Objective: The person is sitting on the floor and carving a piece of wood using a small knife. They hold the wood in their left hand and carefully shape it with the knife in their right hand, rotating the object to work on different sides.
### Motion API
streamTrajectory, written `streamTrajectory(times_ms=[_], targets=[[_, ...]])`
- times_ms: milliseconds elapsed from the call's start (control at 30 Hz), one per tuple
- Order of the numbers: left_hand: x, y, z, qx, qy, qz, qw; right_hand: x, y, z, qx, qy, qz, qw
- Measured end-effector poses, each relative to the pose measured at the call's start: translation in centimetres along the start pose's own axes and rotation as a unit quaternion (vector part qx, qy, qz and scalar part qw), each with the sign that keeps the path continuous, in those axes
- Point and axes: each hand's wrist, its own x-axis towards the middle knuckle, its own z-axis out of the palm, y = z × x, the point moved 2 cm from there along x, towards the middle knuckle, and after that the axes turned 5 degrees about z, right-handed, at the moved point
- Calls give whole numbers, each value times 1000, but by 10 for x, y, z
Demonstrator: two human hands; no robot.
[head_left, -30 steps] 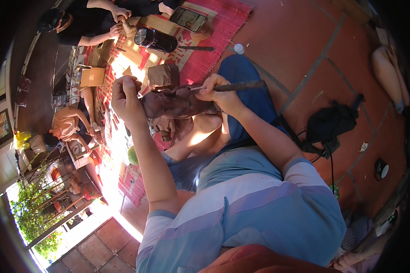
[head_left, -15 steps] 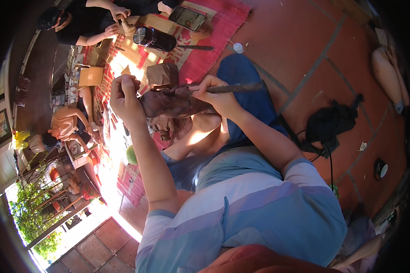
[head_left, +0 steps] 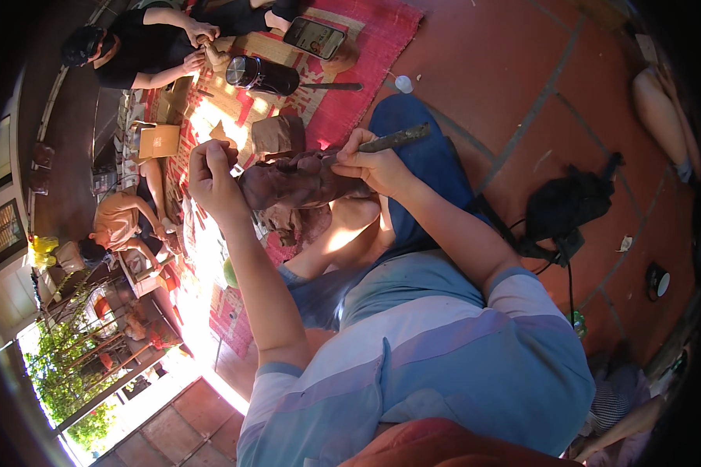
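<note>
A dark brown figure carving point(head_left: 300, 180) with knobbly relief lies sideways above my crossed legs. My right hand point(head_left: 370, 167) pinches a slim carving chisel point(head_left: 401, 138), whose dark shaft sticks out past my fingers to the upper right. Its working end meets or nearly meets the carving's upper right part; the exact contact is too small to tell. At the carving's left end, my left hand point(head_left: 215, 180) is raised with curled fingers. Whatever those fingers hold, if anything, is hidden. A brown block point(head_left: 279, 135) stands just beyond the carving.
A red and tan mat point(head_left: 366, 47) carries a black flask point(head_left: 263, 75), a phone point(head_left: 314, 37) and a flat dark tool point(head_left: 333, 86). Two people work at the far left. A black bag point(head_left: 572, 204) with a cable lies on the tiles to the right, near a small white cup point(head_left: 403, 83).
The chisel's shaft has tilted from nearly level to slanting up and looks shorter. My right hand has turned slightly with it. My left hand has hardly moved.
</note>
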Motion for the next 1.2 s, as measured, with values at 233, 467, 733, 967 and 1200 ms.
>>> streamTrajectory(times_ms=[233, 467, 733, 967, 1200], targets=[[0, -7, -3, -6, -8, 10, 1000, -9, 1, 17, -125, 19, -60, 990], [2, -6, -2, -9, -4, 19, 1000, -7, -1, 11, -57, 24, -18, 998], [1, 0, 0, -12, 1, 0, 1000, 2, -4, 3, -2, 12, 23, 1000], [-2, 0, -1, -16, 6, 7, 1000, -3, -4, 12, -47, 21, 4, 999], [-1, 1, 1, -1, 8, 0, 1000, -8, -4, 22, -144, 24, -56, 988]])
